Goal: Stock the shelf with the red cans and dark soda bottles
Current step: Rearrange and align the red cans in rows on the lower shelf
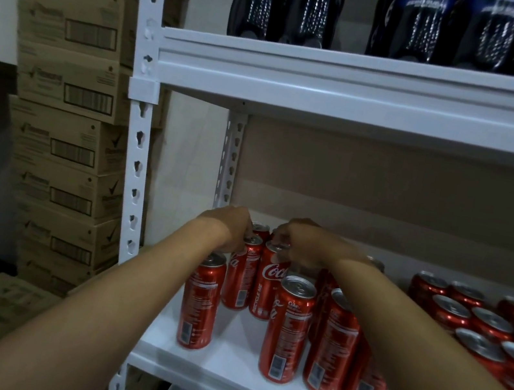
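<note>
Several tall red cans stand on the white shelf board [220, 365]. My left hand [231, 229] grips the top of one red can [240, 277] toward the back left. Beside it, my right hand [300, 243] grips the top of another red can [267, 285]. More tall cans stand in front, one at the left [201, 301] and one in the middle [289, 329]. A group of shorter red cans [482, 321] fills the shelf's right side. Dark soda bottles [281, 1] stand on the upper shelf.
A white slotted upright [136, 147] frames the shelf's left side. Stacked cardboard boxes [69, 129] rise behind it at the left. The upper shelf beam [368, 91] hangs above my hands. A brown panel backs the can shelf.
</note>
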